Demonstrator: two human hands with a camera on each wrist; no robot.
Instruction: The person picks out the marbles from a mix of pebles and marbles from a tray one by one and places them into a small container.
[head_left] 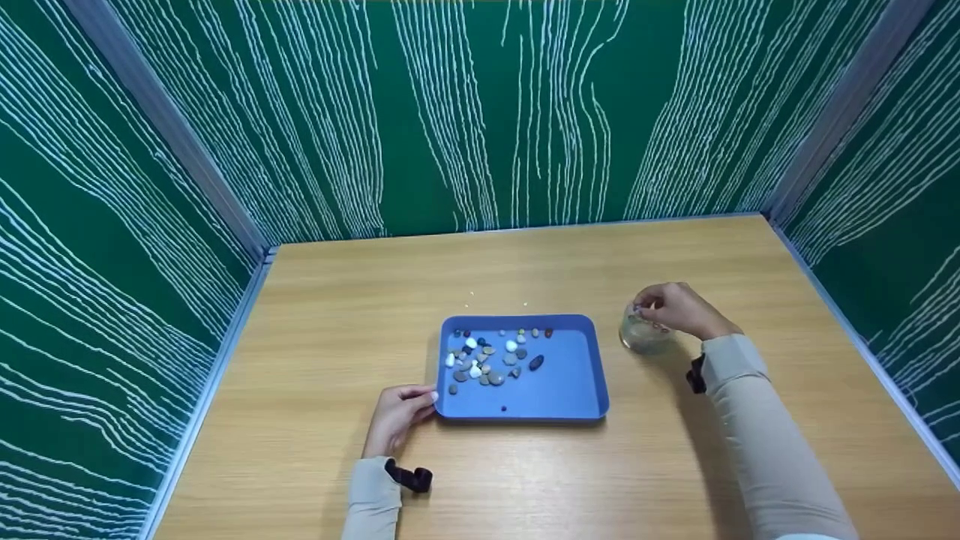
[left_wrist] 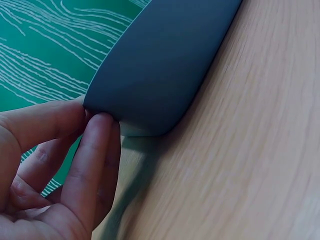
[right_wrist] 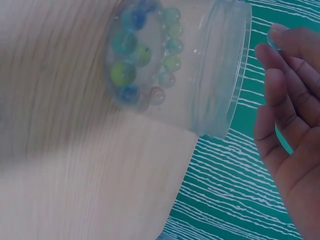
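A blue rectangular tray (head_left: 566,386) lies on the table, with many small stones (head_left: 495,379) in it, mostly towards its left half. My left hand (head_left: 400,417) pinches the tray's near left corner; in the left wrist view, thumb and fingertips meet at the tray wall (left_wrist: 150,65). To the right of the tray stands a clear jar (right_wrist: 212,75) holding several blue, green and clear marbles (right_wrist: 123,73). Right above its mouth is my right hand (head_left: 681,309), pinching a small clear marble (right_wrist: 271,38) between thumb and forefinger. The other fingers of that hand are loosely bent.
Tiny pale bits (head_left: 472,293) lie on the wooden table (head_left: 360,300) behind the tray. Green panels with white wavy lines (head_left: 435,112) wall in the back and both sides. A dark wrist strap (head_left: 411,478) sits on the left sleeve.
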